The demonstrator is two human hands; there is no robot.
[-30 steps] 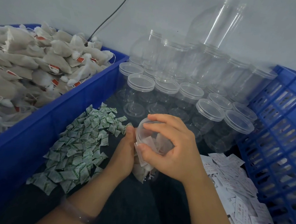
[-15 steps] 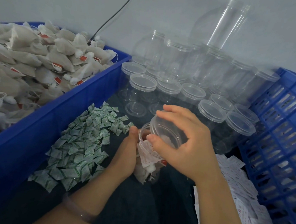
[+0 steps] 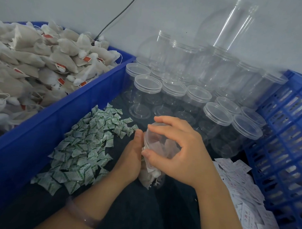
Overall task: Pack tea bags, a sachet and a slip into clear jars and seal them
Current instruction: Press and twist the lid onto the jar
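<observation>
A clear jar (image 3: 151,177) stuffed with tea bags and a paper slip stands on the dark cloth in the middle. My left hand (image 3: 130,157) wraps its side and holds it steady. My right hand (image 3: 179,152) covers the top, thumb and fingers curled round the clear lid (image 3: 159,143) that sits on the jar's mouth. Green-printed sachets (image 3: 83,149) lie heaped to the left. White slips (image 3: 244,196) are piled at the right. Loose tea bags (image 3: 33,66) fill the blue bin at far left.
Several empty lidded clear jars (image 3: 197,98) stand and are stacked behind my hands against the wall. A solid blue bin wall (image 3: 71,112) borders the left. A slotted blue crate (image 3: 287,141) closes the right. A black cable (image 3: 121,12) runs up the wall.
My right hand has turned on the lid, and its fingers have shifted round the rim. The lid has settled lower on the jar's mouth. The left hand keeps its hold.
</observation>
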